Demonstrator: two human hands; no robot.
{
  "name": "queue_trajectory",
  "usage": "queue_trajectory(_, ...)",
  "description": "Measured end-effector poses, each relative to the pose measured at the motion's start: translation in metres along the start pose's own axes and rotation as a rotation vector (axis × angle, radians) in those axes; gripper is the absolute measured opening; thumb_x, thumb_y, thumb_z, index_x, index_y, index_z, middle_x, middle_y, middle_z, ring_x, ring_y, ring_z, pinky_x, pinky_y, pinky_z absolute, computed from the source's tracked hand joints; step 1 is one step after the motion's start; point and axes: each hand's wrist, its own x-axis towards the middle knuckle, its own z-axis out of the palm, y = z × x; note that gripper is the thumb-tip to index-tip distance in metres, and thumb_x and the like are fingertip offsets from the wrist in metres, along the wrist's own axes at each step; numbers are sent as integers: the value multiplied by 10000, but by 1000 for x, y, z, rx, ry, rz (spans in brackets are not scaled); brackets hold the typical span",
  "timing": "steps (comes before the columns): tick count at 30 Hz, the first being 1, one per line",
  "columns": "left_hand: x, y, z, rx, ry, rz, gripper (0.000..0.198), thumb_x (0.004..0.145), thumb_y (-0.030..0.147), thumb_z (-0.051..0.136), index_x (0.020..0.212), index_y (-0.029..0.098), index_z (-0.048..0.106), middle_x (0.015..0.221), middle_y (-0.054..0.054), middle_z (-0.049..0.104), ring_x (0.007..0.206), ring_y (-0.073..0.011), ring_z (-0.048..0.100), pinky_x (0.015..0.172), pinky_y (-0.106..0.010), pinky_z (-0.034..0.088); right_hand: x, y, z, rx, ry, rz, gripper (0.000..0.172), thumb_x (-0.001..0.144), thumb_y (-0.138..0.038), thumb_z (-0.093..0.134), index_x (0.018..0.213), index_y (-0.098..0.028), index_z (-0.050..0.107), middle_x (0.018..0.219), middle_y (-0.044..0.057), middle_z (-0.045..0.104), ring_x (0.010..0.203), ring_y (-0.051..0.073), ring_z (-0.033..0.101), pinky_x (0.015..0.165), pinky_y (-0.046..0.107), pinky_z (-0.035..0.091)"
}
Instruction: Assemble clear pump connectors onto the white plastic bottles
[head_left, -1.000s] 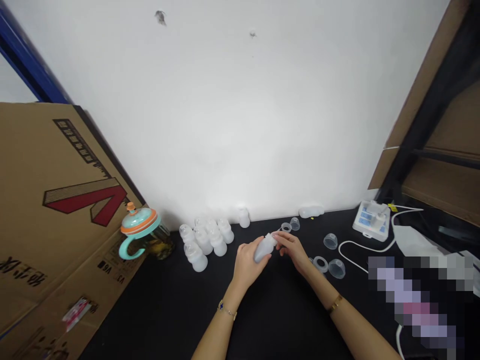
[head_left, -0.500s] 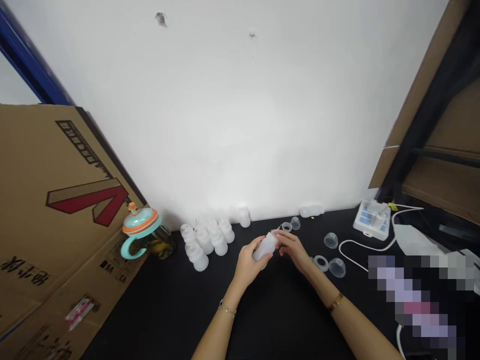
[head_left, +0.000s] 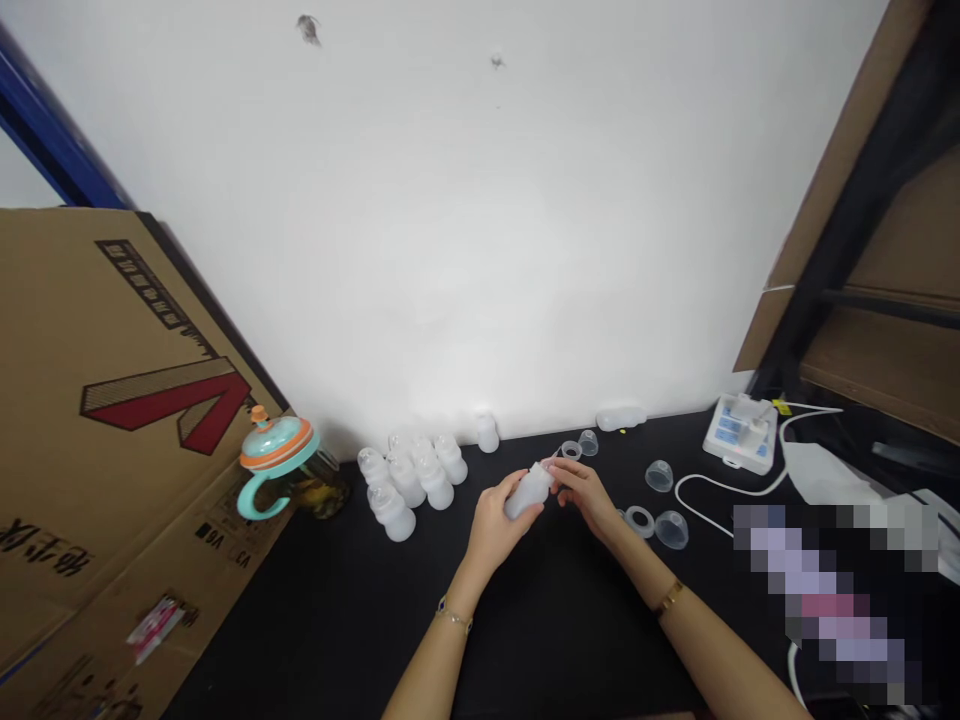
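White wall (head_left: pixel 480 230) rises beyond both hands, over a black desk (head_left: pixel 360 620). Far to the left hand's left stands a big cardboard box (head_left: pixel 45 400), with a lidded jug (head_left: pixel 277 445) beside it, nearer that hand. The left hand (head_left: pixel 495 522) is wrapped round the body of a frosted bottle (head_left: pixel 527 493), held tilted above the desk; the right hand (head_left: pixel 586 493) has curled fingers at its neck, though I cannot tell whether they pinch anything. Well right of the right hand sits a white power strip (head_left: pixel 739 440). Capped bottles (head_left: pixel 405 483) cluster left of the left hand; clear domes (head_left: pixel 671 530) and a ring (head_left: pixel 643 533) lie right of the right hand. The held bottle is probably light, smooth and slightly slippery, its wall perhaps yielding; mid-body seems the safest hold.
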Motion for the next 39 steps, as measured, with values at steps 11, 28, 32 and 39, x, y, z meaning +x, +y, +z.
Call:
queue_trajectory(11, 0, -2, 1, 86, 0, 22, 483, 824, 335, 745, 1293, 260, 661, 1183, -46, 749, 1031, -263, 688, 965, -415, 530, 1, 1, 0, -20, 3, 1, 394, 672, -470, 874, 933, -180, 818, 818, 55, 685, 660, 153, 565, 470, 226, 426)
queue_trajectory(28, 0, 1, 0, -165, -57, -34, 513, 812, 391, 761, 1285, 217, 672, 1081, -45, 773, 959, -230, 713, 913, -345, 549, -3, -4, 1, -7, -102, 1, 385, 777, -489, 805, 1030, -199, 814, 966, 83, 704, 719, 162, 552, 477, 225, 448)
queue_trajectory(32, 0, 2, 0, -156, -53, -36, 497, 813, 377, 759, 1277, 219, 676, 1065, -40, 773, 959, -229, 711, 911, -355, 553, -3, -5, 1, -19, -87, -1, 403, 744, -522, 817, 999, -210, 821, 943, 75, 713, 715, 169, 568, 487, 241, 438)
queue_trajectory(39, 1, 2, -1, -141, -50, -33, 490, 814, 368, 761, 1275, 223, 674, 1063, -43, 775, 951, -230, 717, 906, -362, 561, -2, -3, 0, -27, -72, 6, 413, 748, -512, 823, 1015, -198, 820, 914, 69, 709, 708, 169, 575, 497, 241, 441)
